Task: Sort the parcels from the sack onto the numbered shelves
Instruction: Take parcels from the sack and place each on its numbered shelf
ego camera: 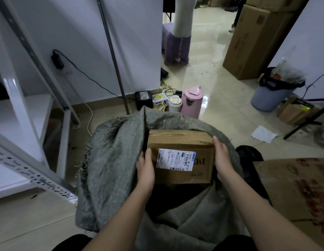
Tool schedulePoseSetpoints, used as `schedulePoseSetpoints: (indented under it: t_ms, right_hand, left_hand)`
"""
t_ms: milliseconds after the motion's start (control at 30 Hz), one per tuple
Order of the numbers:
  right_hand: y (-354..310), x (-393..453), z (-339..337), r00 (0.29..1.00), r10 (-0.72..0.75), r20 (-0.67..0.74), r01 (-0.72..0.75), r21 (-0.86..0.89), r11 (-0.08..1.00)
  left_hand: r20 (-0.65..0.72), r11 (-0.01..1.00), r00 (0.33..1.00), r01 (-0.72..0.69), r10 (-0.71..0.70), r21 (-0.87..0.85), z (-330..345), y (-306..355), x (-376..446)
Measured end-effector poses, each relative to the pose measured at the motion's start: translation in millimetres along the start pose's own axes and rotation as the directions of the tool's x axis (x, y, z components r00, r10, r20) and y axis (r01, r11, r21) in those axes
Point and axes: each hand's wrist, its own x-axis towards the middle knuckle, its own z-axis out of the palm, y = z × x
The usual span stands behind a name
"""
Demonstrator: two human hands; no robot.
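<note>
- One brown cardboard parcel, taped on top, white shipping label in front, sitting in the grey sack mouth
- Clasped on both sides: left hand, right hand

Your way up out of the sack is open above the parcel, though grey cloth folds close against its left and far edges. To your left the shelf rack juts near the sack, its perforated rail low. Ahead, a pink kettle and white cup stand just past the sack mouth. On your right a printed carton crowds in, possibly touching the sack
</note>
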Motion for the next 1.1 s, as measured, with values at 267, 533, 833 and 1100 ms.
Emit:
schedulePoseSetpoints:
  t_ms: [267, 533, 833, 1100]
  right_hand:
    - [-3, -4, -2, 0.998, -0.039, 0.047, 0.045, -0.134, 0.99]
    - [11, -6, -4, 0.979, 0.205, 0.004, -0.205, 0.02, 0.979]
    - [22, -13, -22, 0.925, 0.38, 0.025, -0.375, 0.234, 0.897]
    - [21, -10, -29, 0.93, 0.366, 0.032, -0.354, 0.343, 0.87]
  left_hand:
    - [-0.066, 0.989, 0.99, -0.131, 0.126, -0.07, -4, -14, -10]
    - [0.174, 0.827, 0.869, -0.494, 0.463, 0.267, -22, -4, -22]
    - [0.283, 0.692, 0.773, -0.635, 0.568, 0.344, -30, -2, -32]
    - [0.396, 0.572, 0.697, -0.717, 0.598, 0.398, -29, 11, -40]
